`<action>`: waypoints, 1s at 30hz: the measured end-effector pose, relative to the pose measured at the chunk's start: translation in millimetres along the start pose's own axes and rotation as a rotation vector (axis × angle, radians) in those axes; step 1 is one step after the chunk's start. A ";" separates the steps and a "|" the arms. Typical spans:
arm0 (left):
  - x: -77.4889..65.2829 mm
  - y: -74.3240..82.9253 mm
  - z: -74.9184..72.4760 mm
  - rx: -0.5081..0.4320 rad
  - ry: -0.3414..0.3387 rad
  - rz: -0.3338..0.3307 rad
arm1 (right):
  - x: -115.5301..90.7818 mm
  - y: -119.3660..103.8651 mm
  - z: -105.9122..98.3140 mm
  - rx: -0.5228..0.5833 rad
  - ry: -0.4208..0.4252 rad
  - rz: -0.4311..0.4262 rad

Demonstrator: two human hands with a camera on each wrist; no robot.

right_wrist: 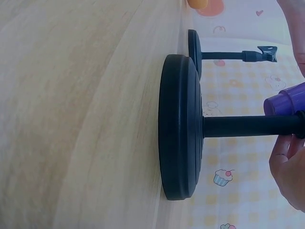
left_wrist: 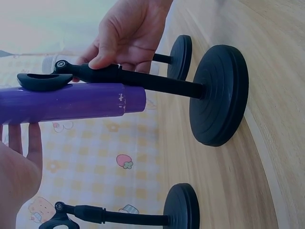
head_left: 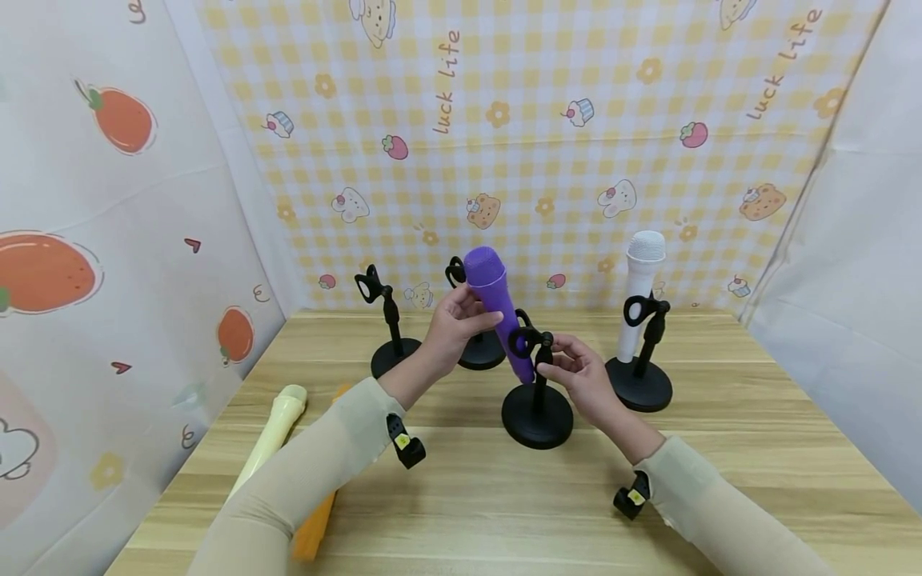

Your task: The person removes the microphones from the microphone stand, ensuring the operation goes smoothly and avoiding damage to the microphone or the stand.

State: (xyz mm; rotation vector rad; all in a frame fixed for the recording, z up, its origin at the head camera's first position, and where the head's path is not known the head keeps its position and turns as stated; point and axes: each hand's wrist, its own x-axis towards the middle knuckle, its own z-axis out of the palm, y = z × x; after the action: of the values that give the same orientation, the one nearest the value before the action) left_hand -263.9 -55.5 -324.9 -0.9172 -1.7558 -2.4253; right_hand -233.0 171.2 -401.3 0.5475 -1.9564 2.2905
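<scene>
My left hand [head_left: 455, 324] grips a purple microphone [head_left: 493, 284] below its round head, holding it tilted with the tail end down. The tail lies at the clip of a black microphone stand [head_left: 536, 418]; in the left wrist view the clip [left_wrist: 44, 82] touches the purple barrel. How deeply the barrel sits in the clip I cannot tell. With thumb and fingers, my right hand [head_left: 582, 376] pinches the post of that stand near its top joint. The round base [right_wrist: 180, 126] rests on the table, upright in the head view.
At the right, a white microphone [head_left: 639, 288] stands leaning by another black stand [head_left: 639, 386]. Two more black stands, one at back left [head_left: 392, 356] and one behind the purple microphone [head_left: 481, 354], are near the cloth. A pale yellow microphone [head_left: 277, 424] and an orange object [head_left: 314, 528] lie left.
</scene>
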 end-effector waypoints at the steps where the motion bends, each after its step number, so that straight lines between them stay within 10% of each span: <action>1: -0.5 0.3 -0.6 0.001 -0.001 -0.001 | 0.0 0.1 0.4 0.000 0.000 0.002; 30: -10.5 10.3 -15.6 -0.014 0.124 -0.135 | -3.5 -4.0 -0.8 -0.042 0.074 0.066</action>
State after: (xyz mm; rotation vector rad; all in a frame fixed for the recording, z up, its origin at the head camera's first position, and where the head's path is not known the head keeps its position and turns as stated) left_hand -258.7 -76.3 -323.9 -0.6526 -1.8144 -2.5169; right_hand -228.8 173.3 -398.7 0.3950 -2.0113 2.2669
